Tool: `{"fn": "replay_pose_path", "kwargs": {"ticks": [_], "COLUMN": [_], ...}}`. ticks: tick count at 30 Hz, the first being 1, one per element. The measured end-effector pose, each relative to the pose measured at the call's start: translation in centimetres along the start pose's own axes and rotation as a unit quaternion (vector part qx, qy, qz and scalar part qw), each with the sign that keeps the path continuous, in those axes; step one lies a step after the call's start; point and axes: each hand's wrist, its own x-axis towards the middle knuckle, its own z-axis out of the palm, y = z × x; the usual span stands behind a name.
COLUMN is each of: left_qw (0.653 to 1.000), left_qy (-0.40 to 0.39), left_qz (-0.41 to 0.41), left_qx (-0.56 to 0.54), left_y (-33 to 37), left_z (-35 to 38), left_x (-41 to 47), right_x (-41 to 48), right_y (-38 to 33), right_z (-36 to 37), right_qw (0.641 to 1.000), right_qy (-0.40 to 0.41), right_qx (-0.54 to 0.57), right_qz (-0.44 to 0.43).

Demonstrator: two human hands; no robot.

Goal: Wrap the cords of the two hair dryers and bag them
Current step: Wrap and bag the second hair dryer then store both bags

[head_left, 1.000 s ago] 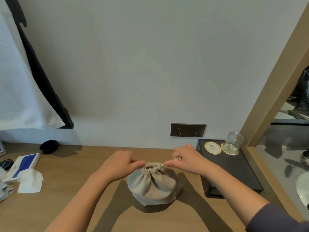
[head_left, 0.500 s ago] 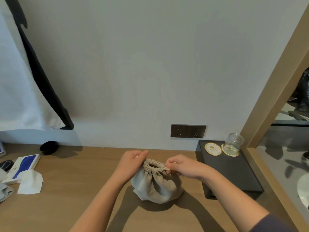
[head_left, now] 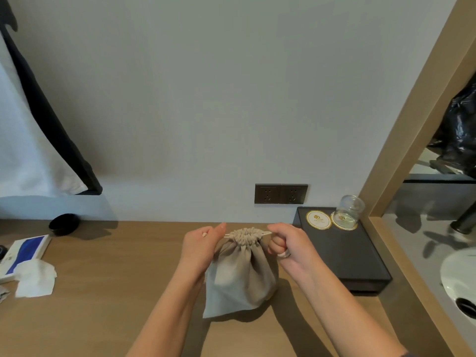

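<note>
Gripping the thin pale drawstring (head_left: 266,233) on either side, the left hand (head_left: 201,243) pinches one end with curled fingers and the right hand (head_left: 288,243) is fisted round the other. Between them the beige drawstring cloth bag (head_left: 240,274) stands upright on the brown wooden desk (head_left: 103,305), its mouth gathered tight; its contents are hidden. To the right, the flat black rectangular tray (head_left: 342,256) lies just beside the bag, its left edge behind the right wrist, and carries a clear glass jar (head_left: 351,210) at its far end. A strip of desk separates the bag from the grey wall, where a dark double socket (head_left: 280,194) sits. To the left, a broad stretch of desk separates the bag from a crumpled white tissue (head_left: 36,278) and a blue-and-white flat box (head_left: 24,251) near the desk's left edge.
</note>
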Motion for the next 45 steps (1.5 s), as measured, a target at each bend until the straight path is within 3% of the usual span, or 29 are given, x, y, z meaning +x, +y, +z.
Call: {"fn": "replay_pose_path", "kwargs": {"ticks": [6,12,17,22,26,30,34,37,39,42,45], "left_qw": [1.000,0.993,0.998,0.998,0.990,0.980,0.981,0.986,0.991,0.998,1.000], "left_qy": [0.004,-0.010,-0.012,-0.035,-0.115,-0.170,-0.136,-0.143,-0.132,-0.056,0.004], "left_qz": [-0.010,-0.074,-0.028,0.036,0.061,0.061,0.072,0.062,0.035,0.015,0.015], "left_qx": [-0.019,-0.096,-0.052,0.024,0.052,0.085,0.115,0.066,0.009,0.003,0.021], "left_y": [0.1,-0.1,0.5,0.8,1.0,2.2,1.9,1.6,1.5,1.4,0.9], "left_z": [0.6,0.4,0.9,0.6,-0.4,-1.6,-2.0,-1.3,-0.6,0.4,1.3], "left_x": [-0.9,-0.6,-1.3,-1.8,-1.9,-1.4,-0.8,-0.8,-1.1,-1.0,-0.8], "right_x": [-0.6,-0.6,-0.5,-0.7,-0.8,-1.2,-1.2,-0.6,-0.2,-0.3,-0.3], "right_y": [0.3,0.1,-0.1,-1.1,-1.7,-3.7,-5.0,-4.0,-2.8,-1.6,-0.5], "right_z": [-0.5,-0.7,-0.6,-0.9,-1.1,-1.5,-1.5,-1.3,-0.9,-0.2,0.3], "right_qw": [1.000,0.997,0.998,0.993,0.984,0.924,0.891,0.907,0.943,0.985,0.993], "right_qy": [0.009,0.030,0.029,-0.039,-0.082,-0.148,-0.147,-0.145,-0.143,-0.120,-0.113], "right_qx": [0.008,0.052,0.045,-0.113,-0.159,-0.340,-0.414,-0.376,-0.279,-0.106,0.015], "right_qz": [0.015,0.046,0.031,0.004,-0.023,-0.090,-0.116,-0.121,-0.111,-0.068,-0.038]}}
